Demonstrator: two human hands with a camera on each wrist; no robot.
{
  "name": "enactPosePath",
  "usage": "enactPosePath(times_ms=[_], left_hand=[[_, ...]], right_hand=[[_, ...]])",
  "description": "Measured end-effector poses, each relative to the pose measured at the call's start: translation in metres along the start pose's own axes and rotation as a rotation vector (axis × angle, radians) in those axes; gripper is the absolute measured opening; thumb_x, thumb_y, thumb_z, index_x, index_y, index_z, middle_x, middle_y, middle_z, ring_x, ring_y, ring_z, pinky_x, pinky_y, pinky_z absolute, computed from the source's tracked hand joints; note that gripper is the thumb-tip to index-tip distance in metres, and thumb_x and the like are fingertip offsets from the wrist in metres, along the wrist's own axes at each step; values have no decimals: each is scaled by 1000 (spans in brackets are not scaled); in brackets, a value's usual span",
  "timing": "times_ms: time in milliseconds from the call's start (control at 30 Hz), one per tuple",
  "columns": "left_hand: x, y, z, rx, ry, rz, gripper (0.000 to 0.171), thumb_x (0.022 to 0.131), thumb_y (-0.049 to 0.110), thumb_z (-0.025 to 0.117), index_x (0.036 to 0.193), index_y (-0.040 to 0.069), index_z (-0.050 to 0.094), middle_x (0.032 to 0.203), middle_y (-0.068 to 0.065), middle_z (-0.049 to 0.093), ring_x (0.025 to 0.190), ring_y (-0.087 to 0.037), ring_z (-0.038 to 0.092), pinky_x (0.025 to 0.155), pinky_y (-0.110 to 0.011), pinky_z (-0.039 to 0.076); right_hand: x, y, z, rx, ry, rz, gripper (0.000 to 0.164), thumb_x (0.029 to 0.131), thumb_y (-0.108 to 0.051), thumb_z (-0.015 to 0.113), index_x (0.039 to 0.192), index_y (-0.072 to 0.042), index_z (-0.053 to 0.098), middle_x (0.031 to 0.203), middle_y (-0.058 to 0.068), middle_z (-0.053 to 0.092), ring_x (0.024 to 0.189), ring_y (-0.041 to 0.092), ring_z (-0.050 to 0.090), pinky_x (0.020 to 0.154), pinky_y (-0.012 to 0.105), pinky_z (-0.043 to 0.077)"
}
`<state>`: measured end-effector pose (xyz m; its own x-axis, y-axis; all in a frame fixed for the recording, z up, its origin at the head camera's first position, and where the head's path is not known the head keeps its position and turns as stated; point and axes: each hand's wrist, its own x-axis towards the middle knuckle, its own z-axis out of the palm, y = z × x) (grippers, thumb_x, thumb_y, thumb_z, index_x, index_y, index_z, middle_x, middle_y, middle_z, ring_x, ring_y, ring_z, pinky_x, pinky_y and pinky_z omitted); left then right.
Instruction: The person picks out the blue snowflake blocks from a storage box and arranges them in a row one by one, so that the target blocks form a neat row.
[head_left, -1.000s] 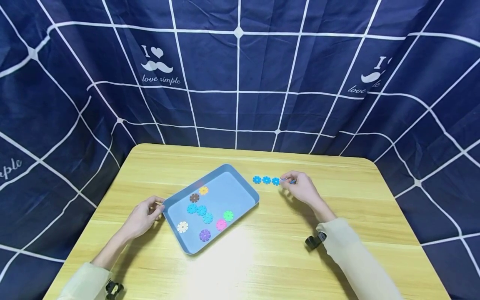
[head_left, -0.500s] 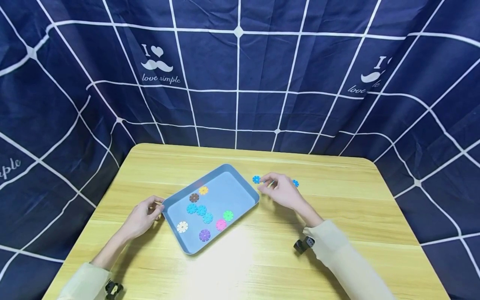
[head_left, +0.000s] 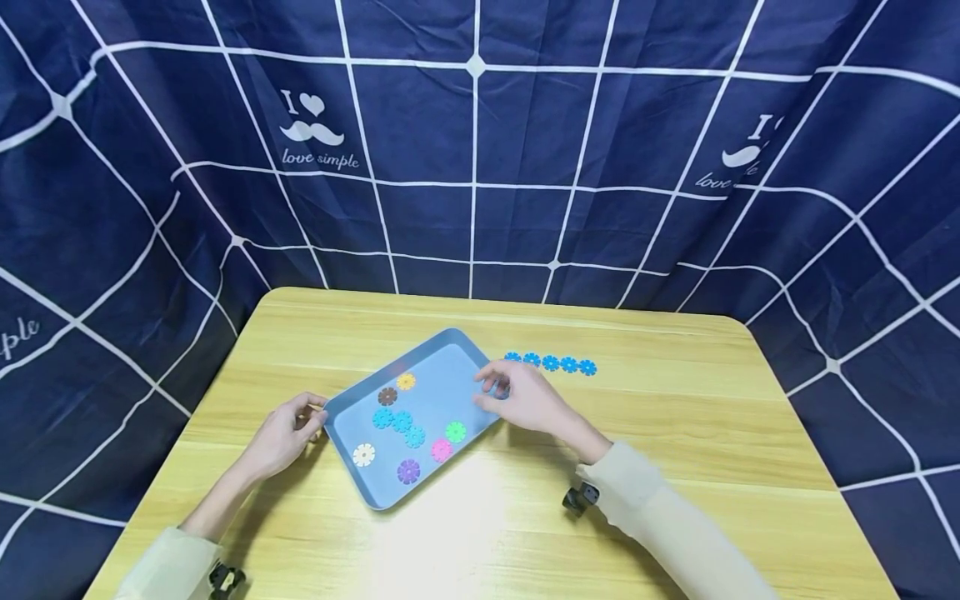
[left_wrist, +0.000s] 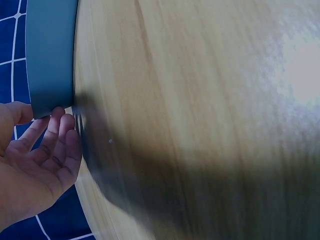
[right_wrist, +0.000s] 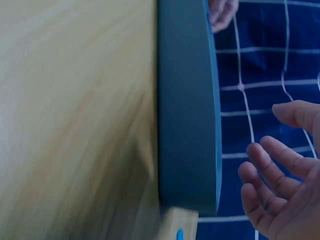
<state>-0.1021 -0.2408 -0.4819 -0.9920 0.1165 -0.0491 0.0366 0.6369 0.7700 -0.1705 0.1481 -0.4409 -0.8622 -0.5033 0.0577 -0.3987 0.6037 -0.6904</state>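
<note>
A blue-grey tray (head_left: pixel 450 358) lies slantwise on the table, with notched plastic discs in it: several colours, including a cyan group (head_left: pixel 402 421). My left hand (head_left: pixel 279 435) grips its left corner, thumb at the rim and fingers against the outer wall in the left wrist view. Over the tray's right end hovers my right hand (head_left: pixel 525 396), fingers spread and bent a little, nothing between them; the right wrist view shows this hand (right_wrist: pixel 285 180) beside the tray wall (right_wrist: pixel 187 110). Right of the tray lies a row of blue notched discs (head_left: pixel 551 363), its left end close to the right hand.
Loose discs in the tray include a cream one (head_left: pixel 364 455), a purple one (head_left: pixel 408 472), a pink one (head_left: pixel 442 451) and a green one (head_left: pixel 455 432). The wooden table (head_left: pixel 637 400) has a dark blue gridded curtain (head_left: pixel 420 117) round its back and sides.
My right hand has moved left from the row of blue discs to above the tray's right end, uncovering the row, which now shows another disc. The left hand and tray stay put.
</note>
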Motion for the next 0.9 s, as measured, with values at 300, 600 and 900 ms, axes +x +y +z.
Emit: enactPosePath(times_ms=[300, 600, 900], left_hand=[[-1, 1, 0, 6, 4, -5, 25, 106, 10, 60, 126, -5, 63, 87, -9, 71, 69, -9, 62, 62, -23, 48], [-1, 0, 0, 14, 4, -8, 25, 105, 10, 61, 125, -5, 64, 88, -9, 72, 70, -9, 63, 63, -23, 48], [1, -2, 1, 8, -2, -10, 25, 106, 10, 60, 125, -5, 63, 88, -9, 72, 70, -10, 63, 62, -23, 49]], right_hand=[[6, -20, 27, -84, -87, -93, 31, 96, -29, 78, 121, -11, 75, 104, 1, 75, 92, 17, 67, 77, 25, 51], [14, -26, 56, -175, -138, -157, 32, 93, -28, 80, 120, -11, 76, 107, 1, 76, 99, 16, 69, 91, 33, 55], [22, -30, 77, -254, -192, -132, 34, 91, -34, 83, 119, -15, 77, 107, -3, 75, 101, 10, 66, 100, 32, 52]])
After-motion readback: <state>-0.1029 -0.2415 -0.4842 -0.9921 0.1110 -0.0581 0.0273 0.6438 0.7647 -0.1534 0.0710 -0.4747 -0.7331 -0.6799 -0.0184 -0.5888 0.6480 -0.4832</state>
